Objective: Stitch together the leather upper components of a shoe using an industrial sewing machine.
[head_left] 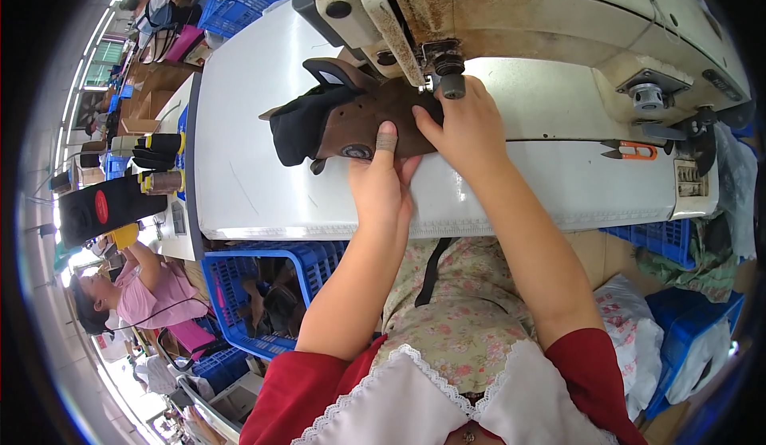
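Observation:
A brown shoe upper point(333, 135) with black lining and a pull loop lies under the needle area of a white, oil-stained sewing machine point(527, 26). My left hand point(377, 182) grips its near edge, thumb pressed on top beside a round dark emblem and fingers underneath. The thumb has a tan wrap around it. To the right of the presser foot, my right hand point(472, 130) holds the other end of the upper, its thumb lying on the leather. Machine parts hide some of the right fingertips.
Orange-handled thread snips point(630, 151) lie on the white machine table point(247, 142) at the right. Below its front edge, a blue basket point(309, 273) holds dark shoe pieces. White plastic bags point(630, 333) stand lower right. A co-worker in pink point(155, 289) sits at the left.

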`<state>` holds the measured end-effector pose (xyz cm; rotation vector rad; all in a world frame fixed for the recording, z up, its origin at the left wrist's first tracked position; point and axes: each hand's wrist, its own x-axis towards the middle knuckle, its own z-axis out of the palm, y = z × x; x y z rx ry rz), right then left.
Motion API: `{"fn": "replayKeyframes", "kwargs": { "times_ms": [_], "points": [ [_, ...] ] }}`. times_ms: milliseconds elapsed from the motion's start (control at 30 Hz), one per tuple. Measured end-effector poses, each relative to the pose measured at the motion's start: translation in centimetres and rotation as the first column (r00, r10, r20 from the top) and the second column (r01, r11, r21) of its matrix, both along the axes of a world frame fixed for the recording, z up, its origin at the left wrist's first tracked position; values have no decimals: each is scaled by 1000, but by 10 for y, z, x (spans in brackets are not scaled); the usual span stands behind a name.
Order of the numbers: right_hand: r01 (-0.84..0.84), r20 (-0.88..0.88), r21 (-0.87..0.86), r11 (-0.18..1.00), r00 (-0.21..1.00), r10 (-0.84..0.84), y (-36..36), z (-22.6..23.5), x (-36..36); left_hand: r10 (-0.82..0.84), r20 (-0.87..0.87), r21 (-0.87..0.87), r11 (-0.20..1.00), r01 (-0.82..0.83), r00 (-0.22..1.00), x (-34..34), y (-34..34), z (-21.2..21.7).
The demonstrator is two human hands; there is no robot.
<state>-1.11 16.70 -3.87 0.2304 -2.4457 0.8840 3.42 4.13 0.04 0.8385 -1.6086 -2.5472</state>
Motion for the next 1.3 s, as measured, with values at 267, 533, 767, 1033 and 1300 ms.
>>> {"fn": "replayKeyframes", "kwargs": {
  "times_ms": [267,533,767,1033,1300],
  "points": [
    [1,41,121,993,999,-6,-1,1,2,-67,58,57,996,64,996,7,-4,4],
    [4,21,143,990,1000,-7,2,-3,1,-645,250,-103,723,683,722,16,-51,17],
    [11,22,166,986,1000,-15,2,1,2,-773,301,-735,-561,-381,558,3,-31,67],
    [-4,12,133,991,1000,2,1,2,2,-777,282,-502,-619,-604,562,-27,-39,6],
    [-51,30,136,989,998,47,11,11,1,-774,358,-443,-634,-634,523,-32,-39,1]
  ]
}}
